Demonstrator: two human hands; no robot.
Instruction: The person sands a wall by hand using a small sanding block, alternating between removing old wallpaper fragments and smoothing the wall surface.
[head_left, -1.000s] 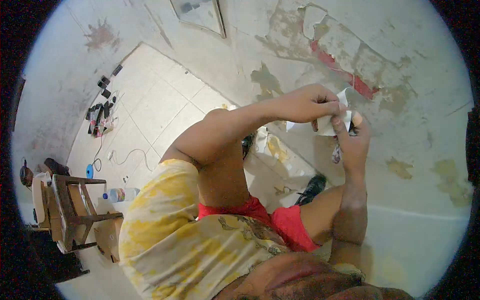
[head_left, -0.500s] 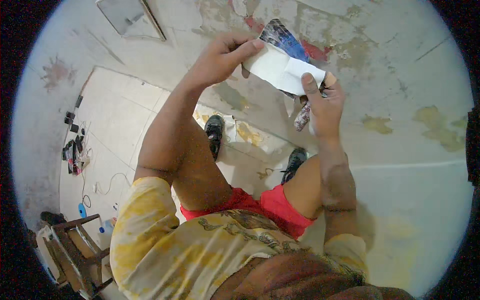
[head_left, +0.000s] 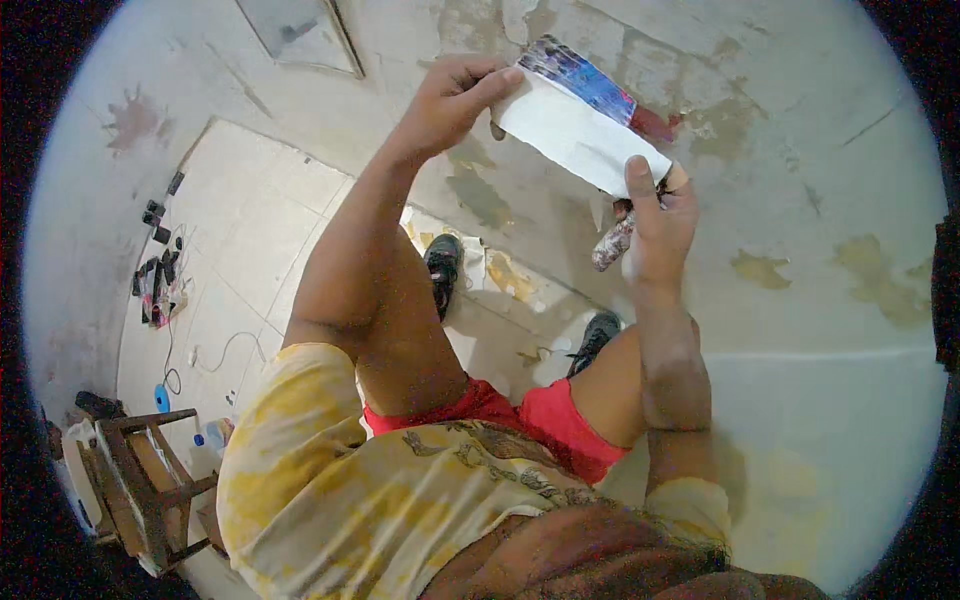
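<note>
Both hands hold a white sheet of paper [head_left: 575, 130] with a coloured blue and red strip along its upper edge, raised in front of a worn, patchy wall [head_left: 800, 200]. My left hand [head_left: 450, 100] pinches the sheet's upper left corner. Gripping the lower right corner is my right hand [head_left: 655, 225], which also holds a paint-stained handle [head_left: 612, 243], perhaps of a scraper or brush; its working end is hidden behind the paper and fingers.
My black shoes [head_left: 442, 268] stand on a paint-spattered ledge or plank [head_left: 500, 275]. Far below lies a tiled floor [head_left: 250, 240] with scattered tools [head_left: 155, 270], a white cord and a blue object. A wooden stool [head_left: 140, 480] stands at lower left. A framed panel [head_left: 300, 35] leans at the top.
Both hands have lifted the paper higher and stretched it out flat between them; one second ago it was bunched near the wall. The view has shifted with the head.
</note>
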